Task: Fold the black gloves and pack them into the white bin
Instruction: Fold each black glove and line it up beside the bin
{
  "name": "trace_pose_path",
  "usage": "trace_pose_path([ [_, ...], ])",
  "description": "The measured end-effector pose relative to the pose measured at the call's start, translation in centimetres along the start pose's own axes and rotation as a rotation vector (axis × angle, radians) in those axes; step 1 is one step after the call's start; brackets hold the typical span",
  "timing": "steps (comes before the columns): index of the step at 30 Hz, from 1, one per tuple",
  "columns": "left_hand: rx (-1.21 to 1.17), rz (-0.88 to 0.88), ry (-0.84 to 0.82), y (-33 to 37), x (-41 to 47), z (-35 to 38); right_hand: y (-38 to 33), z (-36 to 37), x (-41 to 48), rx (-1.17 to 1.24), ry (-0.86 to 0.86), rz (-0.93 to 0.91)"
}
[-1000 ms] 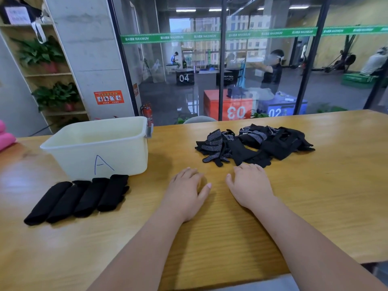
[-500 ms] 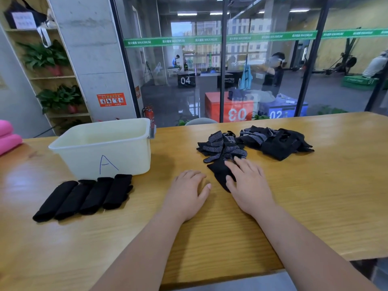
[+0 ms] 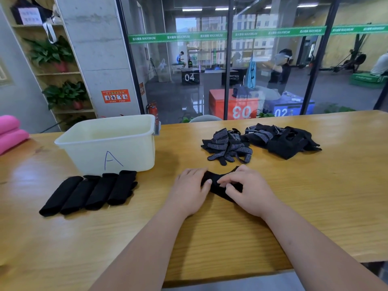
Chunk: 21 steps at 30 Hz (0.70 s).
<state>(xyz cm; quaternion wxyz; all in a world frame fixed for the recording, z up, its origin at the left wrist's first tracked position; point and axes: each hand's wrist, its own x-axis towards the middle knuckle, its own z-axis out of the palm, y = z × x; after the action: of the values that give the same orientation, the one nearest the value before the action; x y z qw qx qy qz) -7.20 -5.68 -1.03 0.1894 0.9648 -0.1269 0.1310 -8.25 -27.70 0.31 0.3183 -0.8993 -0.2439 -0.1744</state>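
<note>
A person sits at a long wooden table (image 3: 315, 196), both bare forearms reaching in from its near edge. A second ago the two hands lay flat and idle on the wood, with every unfolded glove in a heap toward the far edge. Since then the right hand (image 3: 249, 190) has dragged one black glove (image 3: 218, 179) out of that heap toward the middle of the table, and the left hand (image 3: 189, 190) has come across to meet it. Now the glove lies crosswise between them. The left hand's curled fingers cover and hold its left end, thumb against the cloth, while the right hand's fingertips (image 3: 222, 182) pinch the fabric near its centre. This looks like the start of folding another glove. The loose pile (image 3: 260, 141) remains well beyond the hands, near the far edge, and looks a little smaller. Four folded gloves (image 3: 90, 192) lie side by side toward the table's left end, just in front of the white bin (image 3: 105, 139), which is marked with a blue letter A. From here no glove can be seen inside the bin, so packing seems not yet begun, and folding still has several gloves to go.
</note>
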Motion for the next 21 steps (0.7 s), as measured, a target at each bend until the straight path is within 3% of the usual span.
trace_pose_path([
  [5,-0.129,0.048,0.042,-0.3,-0.1,0.0,0.8,0.3,0.6,-0.113,0.17,-0.032],
  [9,-0.451,-0.008,0.057,-0.9,-0.1,-0.4,0.1,0.3,1.9,-0.19,-0.044,0.013],
  [13,-0.467,-0.1,0.131,-1.0,-0.1,-0.7,-0.9,0.6,3.6,-0.296,-0.27,0.013],
  [18,-0.441,-0.13,0.138,-1.0,0.2,-0.7,-1.3,0.2,5.7,-0.327,-0.386,0.108],
  [21,-0.449,-0.141,0.161,-1.0,0.2,-0.7,-1.0,-0.8,6.8,-0.27,-0.296,0.141],
])
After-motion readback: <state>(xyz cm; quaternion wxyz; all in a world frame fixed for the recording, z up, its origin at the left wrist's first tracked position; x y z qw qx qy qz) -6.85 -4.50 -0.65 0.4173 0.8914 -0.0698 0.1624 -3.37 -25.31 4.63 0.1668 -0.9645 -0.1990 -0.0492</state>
